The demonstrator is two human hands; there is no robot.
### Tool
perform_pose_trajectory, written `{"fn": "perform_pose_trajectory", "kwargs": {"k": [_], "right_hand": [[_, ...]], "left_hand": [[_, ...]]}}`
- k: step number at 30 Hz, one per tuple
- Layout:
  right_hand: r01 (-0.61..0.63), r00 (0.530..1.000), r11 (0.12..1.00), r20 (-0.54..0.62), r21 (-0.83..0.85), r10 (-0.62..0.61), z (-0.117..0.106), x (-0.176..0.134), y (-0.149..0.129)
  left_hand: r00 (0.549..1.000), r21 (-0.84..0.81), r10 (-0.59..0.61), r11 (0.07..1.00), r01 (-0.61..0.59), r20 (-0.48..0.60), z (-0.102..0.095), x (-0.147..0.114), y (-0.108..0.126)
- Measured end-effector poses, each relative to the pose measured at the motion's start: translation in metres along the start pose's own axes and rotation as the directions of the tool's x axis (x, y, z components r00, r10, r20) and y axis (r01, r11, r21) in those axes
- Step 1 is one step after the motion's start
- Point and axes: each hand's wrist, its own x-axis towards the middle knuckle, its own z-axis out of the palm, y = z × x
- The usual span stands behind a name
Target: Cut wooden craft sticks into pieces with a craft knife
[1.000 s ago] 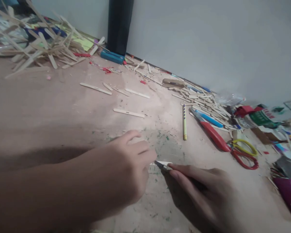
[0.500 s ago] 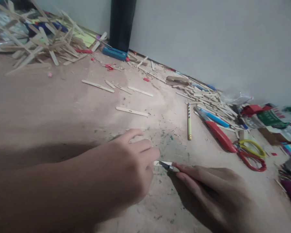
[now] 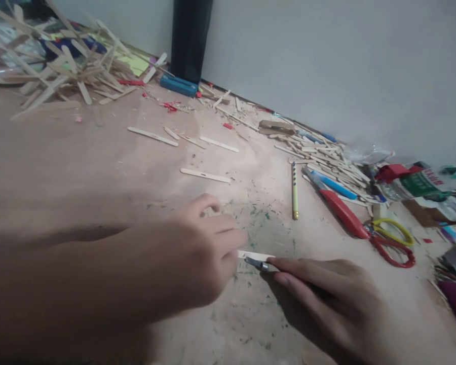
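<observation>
Near the front edge of the desk (image 3: 99,167), the left hand (image 3: 197,253) is pressing down on a short pale wooden stick (image 3: 256,255), its fingers curled together over the stick's left end so that only the right end is showing. The right hand (image 3: 327,299) is lying just to the right, its grip pinching a craft knife (image 3: 260,263) like a pen, and the blade tip is resting against the near edge of the stick, close beside the left fingertips. The picture is soft here, so whether the blade is actually biting into the wood is hard to tell. Green flecks and scratches are marking the desk around the stick. Farther off and to the right, a yellow pencil (image 3: 294,190) is lying with its tip toward the viewer, and red-handled scissors (image 3: 361,228) with a yellow loop are sitting beside it. A heap of cut sticks (image 3: 327,159) is spreading along the wall behind them. Single sticks (image 3: 205,175) are lying scattered in the middle, and a large loose pile (image 3: 57,71) is filling the far left corner.
</observation>
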Motion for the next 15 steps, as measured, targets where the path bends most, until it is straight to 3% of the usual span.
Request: {"fn": "perform_pose_trajectory", "kwargs": {"k": [6,10,12,15], "right_hand": [[0.054,0.999,0.999,-0.004,-0.004,-0.054,0.005,0.001,0.000],[0.074,0.997,0.996,0.018,-0.045,-0.073,0.002,0.001,-0.002],[0.079,0.997,0.994,0.017,-0.072,-0.078,0.000,0.001,-0.003],[0.070,0.998,0.993,0.008,-0.091,-0.070,0.000,0.001,-0.002]], "left_hand": [[0.986,-0.191,0.001,0.981,0.031,0.165,-0.025,0.006,-0.004],[0.973,-0.350,0.000,0.933,0.083,0.231,-0.026,0.008,-0.002],[0.978,-0.400,-0.024,0.910,0.107,0.208,-0.019,0.007,-0.004],[0.982,-0.340,-0.148,0.924,0.178,0.113,-0.005,0.004,-0.006]]}}
